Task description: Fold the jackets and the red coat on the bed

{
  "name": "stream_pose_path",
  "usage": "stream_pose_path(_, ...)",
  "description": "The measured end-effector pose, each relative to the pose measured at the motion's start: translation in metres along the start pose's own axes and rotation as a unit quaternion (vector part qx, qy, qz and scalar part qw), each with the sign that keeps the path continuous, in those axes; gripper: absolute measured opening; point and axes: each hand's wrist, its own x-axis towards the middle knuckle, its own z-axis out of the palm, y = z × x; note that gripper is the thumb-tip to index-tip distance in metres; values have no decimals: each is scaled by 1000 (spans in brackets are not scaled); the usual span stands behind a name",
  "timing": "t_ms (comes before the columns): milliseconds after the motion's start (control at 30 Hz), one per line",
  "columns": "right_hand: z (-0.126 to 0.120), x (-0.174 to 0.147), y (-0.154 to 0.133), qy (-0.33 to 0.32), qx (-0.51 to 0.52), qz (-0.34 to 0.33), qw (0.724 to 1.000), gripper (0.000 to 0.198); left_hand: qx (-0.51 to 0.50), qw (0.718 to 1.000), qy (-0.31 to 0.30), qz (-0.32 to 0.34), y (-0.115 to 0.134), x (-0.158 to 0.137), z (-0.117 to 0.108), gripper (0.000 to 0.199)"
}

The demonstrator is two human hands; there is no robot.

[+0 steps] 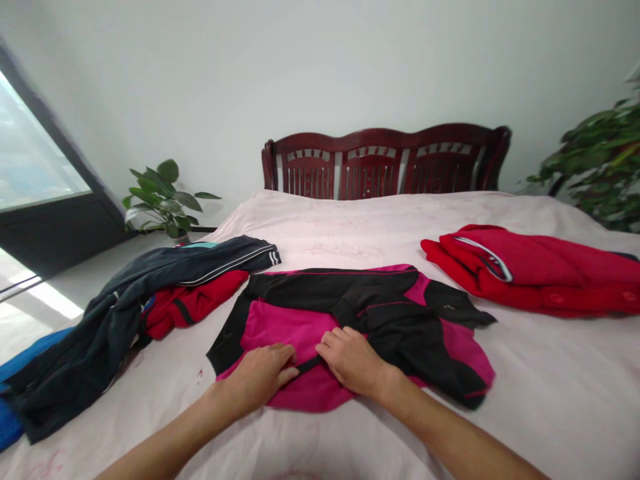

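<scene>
A pink and black jacket (295, 327) lies spread on the bed in front of me, its black sleeves folded across the body. My left hand (267, 373) is closed on the near part of the jacket, left of its middle. A little to the right, my right hand (350, 360) also grips it with curled fingers. Between the two hands runs a narrow black strip (309, 365) of the same garment. The fingertips of both hands are partly hidden.
Dark navy clothing (165, 267), a red garment (200, 303) and something blue (13, 420) lie in a heap at left. Folded red clothes (530, 270) are stacked at right. Behind the bed sheet (340, 233) rises a wooden headboard (370, 170); potted plants (163, 193) flank the bed.
</scene>
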Motion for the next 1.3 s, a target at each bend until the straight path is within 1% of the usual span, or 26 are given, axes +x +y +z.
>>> stream_pose_path(100,7,6,3,11,14,31,999,17,67,996,16,-56,11,9,3,34)
stream_pose_path(167,12,10,6,30,45,73,996,18,104,991,32,-76,16,17,4,30)
stream_pose_path(233,15,13,10,51,73,115,989,23,120,988,44,-88,15,26,4,26)
stream_pose_path(300,15,13,11,79,85,138,984,26,117,987,52,-98,10,32,2,27)
stream_pose_path(367,12,11,6,114,79,129,982,26,104,988,57,-103,4,36,-2,27)
stream_pose_path(433,9,7,-3,129,71,79,986,25,89,990,65,-94,-2,38,-5,28)
stream_pose_path(500,8,5,-16,116,80,28,990,25,77,990,84,-77,-2,38,-7,27)
stream_pose_path(533,9,5,-23,108,91,21,990,27,74,990,97,-71,-1,37,-8,25)
stream_pose_path(567,11,6,-30,100,103,28,989,30,73,989,112,-65,0,36,-9,24)
stream_pose_path(633,17,10,-42,86,124,71,986,39,78,987,135,-47,5,32,-10,19)
stream_pose_path(700,23,17,-50,61,147,109,981,44,85,986,145,-13,8,28,-9,16)
stream_pose_path(800,27,30,-53,15,177,154,972,40,99,984,143,38,10,21,-4,16)
stream_pose_path(867,27,41,-53,3,177,172,969,35,106,982,142,59,9,18,-1,15)
stream_pose_path(967,27,52,-51,19,169,152,974,31,101,982,140,71,6,18,1,13)
stream_pose_path(1000,27,54,-51,12,165,139,976,31,91,983,143,70,4,18,1,12)
stream_pose_path(1067,26,53,-54,-39,150,107,982,33,54,984,159,66,0,20,0,9)
stream_pose_path(1100,25,50,-56,-68,142,94,983,33,30,983,168,68,-4,21,0,12)
stream_pose_path(1133,23,45,-59,-88,137,85,983,34,9,982,172,75,-7,21,2,19)
stream_pose_path(1167,22,38,-62,-93,136,79,983,36,-4,982,167,86,-12,21,5,29)
stream_pose_path(1233,17,21,-68,-68,138,75,985,42,7,985,137,109,-21,20,15,44)
stream_pose_path(1300,12,1,-70,-40,143,65,987,49,52,986,102,118,-30,17,27,51)
